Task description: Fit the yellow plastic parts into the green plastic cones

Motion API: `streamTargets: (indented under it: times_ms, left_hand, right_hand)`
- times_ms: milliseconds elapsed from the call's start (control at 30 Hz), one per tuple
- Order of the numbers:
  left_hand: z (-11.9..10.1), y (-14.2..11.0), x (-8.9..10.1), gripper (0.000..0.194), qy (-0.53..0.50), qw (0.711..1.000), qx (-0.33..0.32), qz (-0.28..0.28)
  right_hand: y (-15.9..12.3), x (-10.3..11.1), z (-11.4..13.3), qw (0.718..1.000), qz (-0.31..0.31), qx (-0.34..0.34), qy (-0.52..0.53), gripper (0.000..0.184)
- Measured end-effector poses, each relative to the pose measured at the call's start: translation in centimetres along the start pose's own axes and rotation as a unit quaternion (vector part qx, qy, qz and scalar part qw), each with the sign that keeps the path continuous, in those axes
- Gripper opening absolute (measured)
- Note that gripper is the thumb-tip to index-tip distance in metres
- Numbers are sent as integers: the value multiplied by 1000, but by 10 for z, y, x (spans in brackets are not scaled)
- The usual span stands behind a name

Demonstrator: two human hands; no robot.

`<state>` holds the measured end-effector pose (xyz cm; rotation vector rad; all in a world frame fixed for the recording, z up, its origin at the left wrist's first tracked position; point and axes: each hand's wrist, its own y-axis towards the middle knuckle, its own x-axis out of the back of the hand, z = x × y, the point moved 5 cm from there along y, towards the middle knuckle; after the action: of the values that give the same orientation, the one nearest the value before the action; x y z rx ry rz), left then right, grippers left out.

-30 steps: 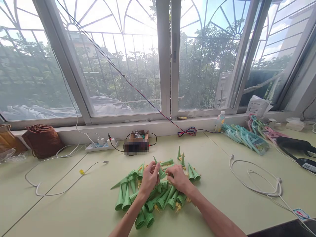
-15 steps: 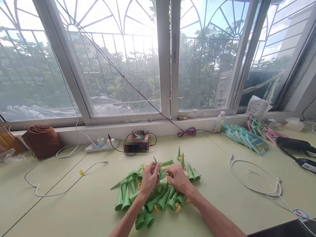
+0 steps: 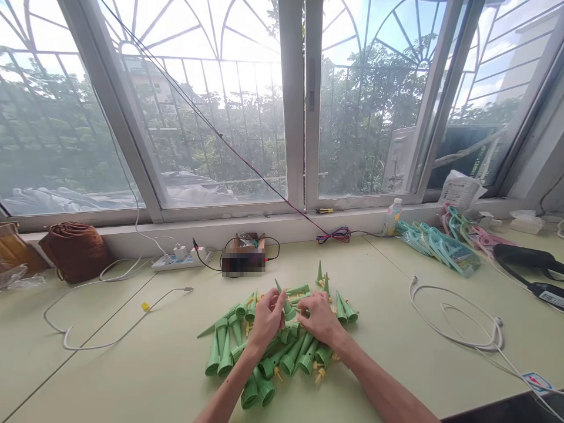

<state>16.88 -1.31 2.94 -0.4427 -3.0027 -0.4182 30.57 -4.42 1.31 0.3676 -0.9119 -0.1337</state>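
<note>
My left hand [image 3: 268, 314] is closed around a green plastic cone-shaped spike [image 3: 288, 310], its narrow tip pointing up and away and its wider end toward my right hand. Thumb and fingers of my right hand [image 3: 319, 317] are pinched together just right of that end; whatever they hold is hidden. Below and around both hands lies a loose heap of similar green spikes [image 3: 225, 355], some with open round ends facing me. Small yellow nozzle-like pieces [image 3: 320, 374] lie among them. Two spikes stand upright beyond my right hand, one at the back [image 3: 319, 273].
A power strip [image 3: 178, 262] and a small cardboard box [image 3: 247, 242] sit by the window sill. White cables [image 3: 453, 341] lie at right and left. Farther right are packaged teal hangers [image 3: 445, 247], a bottle [image 3: 392, 216] and a black strap [image 3: 524, 258].
My right hand has shifted very slightly, its fingers still pinched by the spike's wide end. My left hand keeps its hold on the spike, almost unmoved.
</note>
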Motion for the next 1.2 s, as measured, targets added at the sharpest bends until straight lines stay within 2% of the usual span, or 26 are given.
streamTargets:
  times_ms: [800, 1200]
  left_hand:
    - [0, 0, -1, 36, 16, 1000, -9, 9]
    - [4, -1, -3, 35, 10, 1000, -10, 20]
  right_hand:
    - [0, -4, -2, 999, 25, -1, 39, 23]
    - [0, 0, 2, 1000, -5, 23, -11, 9]
